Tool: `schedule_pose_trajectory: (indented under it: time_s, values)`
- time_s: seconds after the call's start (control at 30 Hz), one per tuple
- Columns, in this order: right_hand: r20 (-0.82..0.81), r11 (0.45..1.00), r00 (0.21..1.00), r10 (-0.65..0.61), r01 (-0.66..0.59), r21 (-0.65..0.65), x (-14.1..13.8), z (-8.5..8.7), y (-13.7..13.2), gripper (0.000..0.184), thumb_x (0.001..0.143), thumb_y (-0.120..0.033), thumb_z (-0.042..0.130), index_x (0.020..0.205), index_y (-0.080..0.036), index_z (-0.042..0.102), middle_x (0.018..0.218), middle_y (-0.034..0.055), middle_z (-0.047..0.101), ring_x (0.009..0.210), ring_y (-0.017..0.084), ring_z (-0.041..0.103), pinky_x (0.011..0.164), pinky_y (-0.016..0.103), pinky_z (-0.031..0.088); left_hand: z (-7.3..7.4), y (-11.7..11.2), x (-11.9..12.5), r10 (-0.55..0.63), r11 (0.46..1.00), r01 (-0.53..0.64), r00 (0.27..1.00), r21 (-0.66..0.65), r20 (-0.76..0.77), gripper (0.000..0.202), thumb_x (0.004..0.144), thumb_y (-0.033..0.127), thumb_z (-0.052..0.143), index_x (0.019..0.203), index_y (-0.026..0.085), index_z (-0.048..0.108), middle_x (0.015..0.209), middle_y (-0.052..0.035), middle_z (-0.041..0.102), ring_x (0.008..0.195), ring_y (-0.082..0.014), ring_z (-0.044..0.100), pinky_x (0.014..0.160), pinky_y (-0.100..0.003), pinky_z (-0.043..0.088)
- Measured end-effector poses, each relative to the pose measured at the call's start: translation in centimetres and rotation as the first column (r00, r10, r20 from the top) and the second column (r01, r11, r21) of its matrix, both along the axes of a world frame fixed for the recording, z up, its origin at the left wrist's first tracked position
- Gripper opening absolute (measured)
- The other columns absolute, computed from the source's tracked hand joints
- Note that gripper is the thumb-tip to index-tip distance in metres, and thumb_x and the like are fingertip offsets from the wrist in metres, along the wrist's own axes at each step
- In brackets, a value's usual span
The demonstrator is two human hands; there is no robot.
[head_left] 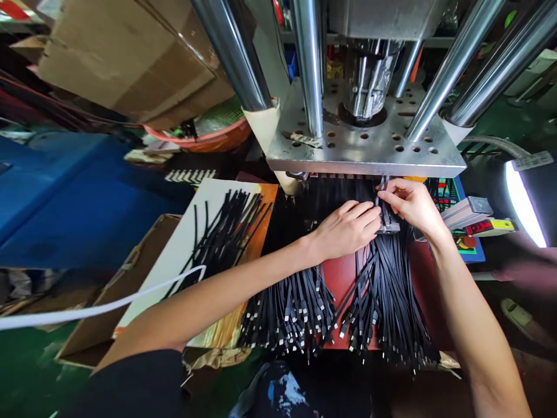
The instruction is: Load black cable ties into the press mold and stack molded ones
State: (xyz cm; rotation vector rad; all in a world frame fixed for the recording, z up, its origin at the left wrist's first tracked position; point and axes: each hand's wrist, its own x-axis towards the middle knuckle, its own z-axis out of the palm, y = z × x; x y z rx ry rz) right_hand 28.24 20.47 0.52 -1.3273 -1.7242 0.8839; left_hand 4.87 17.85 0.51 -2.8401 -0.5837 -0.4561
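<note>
My right hand pinches a flat black cable just under the front edge of the press plate. Beside it, my left hand has its fingers closed together, the tips against the left side of a small metal fixture. What those fingertips hold is hidden. Strands of cable run over the fixture. Below it hangs a thick bundle of black cables, spread toward me. A second bundle of black cables with silvery metal plugs lies to the left, under my left forearm.
Above my hands is the drilled steel press plate with upright rods. More black cables lie on a white board at left. A white cord crosses my left arm. Metal blocks and a bright lamp stand at right.
</note>
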Motion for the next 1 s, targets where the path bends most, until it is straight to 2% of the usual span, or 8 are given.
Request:
schedule_pose_trajectory:
  time_s: [0.1,0.27,0.37,0.5,0.57,0.63,0.83,1.0]
  values:
    - [-0.089,1.0,0.996,0.001,-0.002,-0.012,0.2,-0.6,0.2,0.042,0.088,-0.049,0.08,0.117,-0.019,0.072,0.081,-0.0024,0.065,0.048,0.009,0.048,0.043,0.022,0.035,0.2,-0.8,0.7,0.059,0.998,-0.059,0.998,0.001,-0.019,0.041,0.107,0.04,0.057,0.135,0.012,0.065,0.146,-0.0192,0.064,0.137,-0.0347,0.058,0.112,-0.05,0.047]
    - [0.138,0.962,0.966,-0.218,0.188,0.198,-0.1,-0.5,-1.1,0.032,0.094,-0.042,0.072,0.117,-0.02,0.072,0.089,0.0035,0.072,0.058,0.015,0.058,0.059,0.031,0.052,-0.3,-2.8,1.6,0.19,0.982,-0.19,0.981,0.003,-0.042,0.048,0.108,0.038,0.054,0.146,0.011,0.058,0.152,-0.0209,0.059,0.144,-0.0357,0.053,0.12,-0.052,0.042]
    - [0.368,0.931,0.892,-0.262,0.133,0.34,-0.1,0.0,-4.2,0.033,0.101,-0.028,0.055,0.126,-0.021,0.074,0.114,0.0118,0.071,0.092,0.024,0.07,0.086,0.04,0.059,-0.6,-4.0,2.2,0.252,0.967,-0.254,0.966,-0.026,-0.062,0.057,0.106,0.041,0.056,0.152,0.007,0.054,0.161,-0.0247,0.051,0.152,-0.0392,0.046,0.124,-0.057,0.038]
    - [0.698,0.974,0.693,-0.18,0.027,0.224,-0.5,0.3,-6.0,0.057,0.098,-0.013,0.039,0.148,-0.02,0.066,0.122,0.0172,0.064,0.106,0.03,0.071,0.09,0.043,0.06,0.1,-2.7,3.0,0.297,0.932,-0.295,0.955,-0.212,-0.024,0.069,0.108,0.05,0.048,0.158,0.003,0.047,0.167,-0.0237,0.045,0.158,-0.04,0.037,0.13,-0.062,0.027]
    - [0.755,0.98,0.629,-0.184,0.063,0.187,-1.0,0.3,-4.5,0.063,0.098,-0.012,0.037,0.157,-0.019,0.057,0.125,0.0194,0.064,0.108,0.033,0.071,0.09,0.045,0.061,0.8,-0.6,3.6,0.343,0.895,-0.334,0.939,-0.297,-0.023,0.066,0.11,0.044,0.042,0.16,0.002,0.043,0.169,-0.0218,0.042,0.16,-0.0387,0.034,0.132,-0.064,0.02]
    - [0.746,0.981,0.638,-0.192,0.094,0.173,-1.3,0.2,-2.0,0.064,0.097,-0.011,0.038,0.158,-0.018,0.057,0.134,0.0211,0.063,0.117,0.035,0.069,0.096,0.047,0.059,1.3,1.6,4.1,0.379,0.865,-0.365,0.925,-0.345,-0.029,0.062,0.11,0.038,0.041,0.159,0.001,0.044,0.168,-0.0215,0.044,0.159,-0.0373,0.036,0.132,-0.063,0.02]
    - [0.711,0.978,0.673,-0.204,0.113,0.173,-1.3,-0.5,3.5,0.057,0.089,-0.01,0.043,0.139,-0.012,0.071,0.133,0.0215,0.071,0.127,0.041,0.063,0.107,0.055,0.052,1.8,5.2,5.1,0.433,0.846,-0.405,0.901,-0.347,0.003,0.049,0.109,0.028,0.042,0.145,-0.001,0.059,0.149,-0.026,0.062,0.14,-0.0368,0.057,0.117,-0.053,0.043]
    - [0.699,0.974,0.683,-0.214,0.09,0.21,-1.9,0.0,6.8,0.058,0.089,-0.009,0.039,0.141,-0.006,0.064,0.129,0.0248,0.073,0.124,0.039,0.064,0.107,0.058,0.051,2.8,8.2,6.0,0.382,0.852,-0.374,0.923,-0.366,-0.051,0.045,0.11,0.022,0.036,0.124,0.001,0.074,0.126,-0.0245,0.075,0.115,-0.0313,0.072,0.108,-0.046,0.049]
